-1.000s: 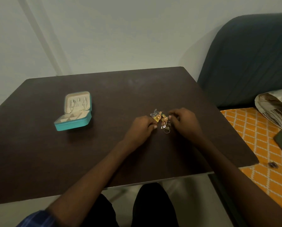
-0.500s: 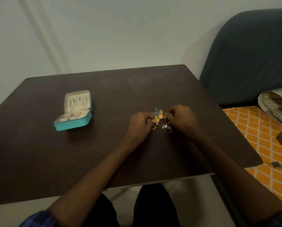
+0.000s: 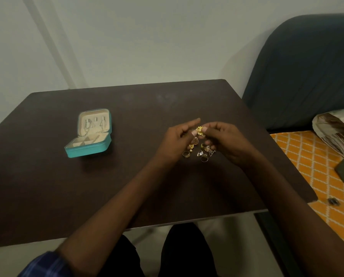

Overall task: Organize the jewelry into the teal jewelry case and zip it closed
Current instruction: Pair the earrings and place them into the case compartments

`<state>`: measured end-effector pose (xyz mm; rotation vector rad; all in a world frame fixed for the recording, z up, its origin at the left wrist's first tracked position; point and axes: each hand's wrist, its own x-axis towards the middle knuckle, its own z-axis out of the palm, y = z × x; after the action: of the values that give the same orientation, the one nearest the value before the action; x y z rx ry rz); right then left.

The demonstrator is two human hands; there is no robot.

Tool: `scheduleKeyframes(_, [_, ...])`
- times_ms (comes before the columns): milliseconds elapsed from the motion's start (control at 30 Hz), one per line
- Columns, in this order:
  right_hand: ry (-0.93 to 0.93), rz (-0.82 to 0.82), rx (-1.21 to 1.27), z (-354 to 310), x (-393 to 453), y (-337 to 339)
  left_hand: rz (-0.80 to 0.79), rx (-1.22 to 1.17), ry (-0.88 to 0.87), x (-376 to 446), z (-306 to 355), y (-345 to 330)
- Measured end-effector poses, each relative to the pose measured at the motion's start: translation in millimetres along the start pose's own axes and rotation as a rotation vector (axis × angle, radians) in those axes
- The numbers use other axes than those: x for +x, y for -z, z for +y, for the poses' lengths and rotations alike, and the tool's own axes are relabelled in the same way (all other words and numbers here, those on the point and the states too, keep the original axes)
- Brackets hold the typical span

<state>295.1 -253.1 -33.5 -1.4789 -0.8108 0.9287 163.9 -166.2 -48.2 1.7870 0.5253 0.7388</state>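
While the teal jewelry case (image 3: 88, 133) stands open on the left part of the dark worktop (image 3: 47, 186), well apart from our hands, the loose jewelry (image 3: 199, 150) lies in a small heap near the middle of the worktop, right of the case. We see the case's lid tipped up toward the far side, its cream lining showing a few pieces hung inside, and the lower tray split into small compartments; what sits in them is too small to tell. Just above the heap, we hold a small gold piece (image 3: 200, 130) between both hands: our left hand (image 3: 179, 140) pinches it with the thumb while the index finger points out toward the right, and our right hand (image 3: 227, 140) pinches the same piece from the other side, its fingers curled. Below the held piece, rings and pendants rest on the worktop between the two hands, one ring (image 3: 186, 154) nearest the left hand. To the right of the worktop we see a dark blue chair back (image 3: 307, 76) and an orange patterned bedspread (image 3: 311, 162) with a pillow (image 3: 337, 132) on it.
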Motion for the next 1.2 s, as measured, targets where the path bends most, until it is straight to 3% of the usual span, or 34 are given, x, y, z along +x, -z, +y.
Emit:
scheduleKeyframes(167, [-0.194,-0.095,0.24,-1.6,-0.6,-4.2,-0.13,-0.025,-0.041,-2.6,2.9,12.2])
scheduleKeyframes(300, [-0.152,-0.105,0.288,-3.4,-0.1,-5.8,-0.017,-0.08,-0.034,-2.8,2.0,13.7])
scheduleKeyframes(567, [0.141,-0.067,-0.254,-8.4,-0.1,-6.6,0.039,-0.074,0.055,-6.2,-7.5,12.7])
scheduleKeyframes(733, [0.18,-0.056,-0.283,-7.7,0.0,-7.3,0.036,0.031,0.048,-5.3,-10.1,13.3])
scheduleKeyframes(1000, [0.197,0.057,-0.262,-4.4,1.8,-12.7,0.027,-0.16,0.135,-5.7,-4.3,7.6])
scheduleKeyframes(1200, [0.226,0.0,-0.412,-11.2,6.2,-10.3,0.139,-0.268,0.149,-2.9,-5.4,9.5])
